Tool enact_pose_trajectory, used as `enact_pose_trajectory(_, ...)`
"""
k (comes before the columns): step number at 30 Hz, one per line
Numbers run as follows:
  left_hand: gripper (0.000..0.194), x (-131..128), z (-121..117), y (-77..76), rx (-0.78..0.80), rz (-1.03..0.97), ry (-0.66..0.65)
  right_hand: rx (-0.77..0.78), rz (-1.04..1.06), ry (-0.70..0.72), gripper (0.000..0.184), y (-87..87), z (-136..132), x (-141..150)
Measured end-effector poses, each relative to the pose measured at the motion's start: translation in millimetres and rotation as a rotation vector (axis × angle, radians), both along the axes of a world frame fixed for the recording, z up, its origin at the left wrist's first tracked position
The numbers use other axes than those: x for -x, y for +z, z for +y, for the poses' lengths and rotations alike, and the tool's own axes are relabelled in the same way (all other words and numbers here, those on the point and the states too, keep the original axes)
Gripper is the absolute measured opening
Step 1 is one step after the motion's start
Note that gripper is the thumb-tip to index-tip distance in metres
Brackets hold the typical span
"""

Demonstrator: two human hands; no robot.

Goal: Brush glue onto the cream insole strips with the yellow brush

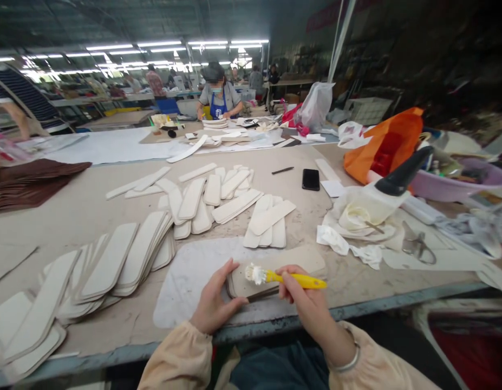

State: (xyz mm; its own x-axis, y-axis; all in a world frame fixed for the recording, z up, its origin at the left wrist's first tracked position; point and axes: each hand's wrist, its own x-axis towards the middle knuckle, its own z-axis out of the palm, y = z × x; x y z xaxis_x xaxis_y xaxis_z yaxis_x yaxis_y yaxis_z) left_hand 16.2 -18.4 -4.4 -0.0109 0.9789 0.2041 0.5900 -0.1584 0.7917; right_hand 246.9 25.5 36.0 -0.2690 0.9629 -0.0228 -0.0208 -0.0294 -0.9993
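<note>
My right hand [297, 290] is closed around the yellow handle of a glue brush [303, 280]. White paste coats the bristles, which are over the top of a stack of long, round-cornered beige panels [295, 260]. At the left end of that stack is my left hand [218, 297], thumb and fingers apart and touching the stack's edge. Beneath the stack lies a white sheet [181, 276] with rounded corners. Whether the bristles press on the top panel or hover just above it, I cannot tell.
Fanned piles of pale panels [108, 260] cover the table's left and middle. A phone [311, 180], an open white jug [368, 206], crumpled tissue [348, 246] and scissors [418, 244] lie to the right. An orange bag [389, 143] stands beyond. Across the table works another person [219, 97].
</note>
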Motion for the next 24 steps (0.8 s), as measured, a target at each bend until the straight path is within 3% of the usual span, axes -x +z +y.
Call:
enact_pose_trajectory(5,0.088,0,-1,0.3,0.001,-0.025,-0.002,-0.089,-0.113,0.094,0.027,-1.7,-3,16)
enact_pose_trajectory(8,0.088,0,-1,-0.9,-0.001,-0.006,0.006,-0.131,-0.165,0.064,0.026,-1.4,0,14)
enact_pose_trajectory(20,0.083,5,1,-9.9,-0.006,0.123,0.003,-0.211,-0.475,-0.401,0.031,5.8,44,-76)
enact_pose_trajectory(24,0.082,7,2,-14.9,-0.05,0.137,0.006,-0.247,-0.574,-0.493,0.03,11.3,44,-88)
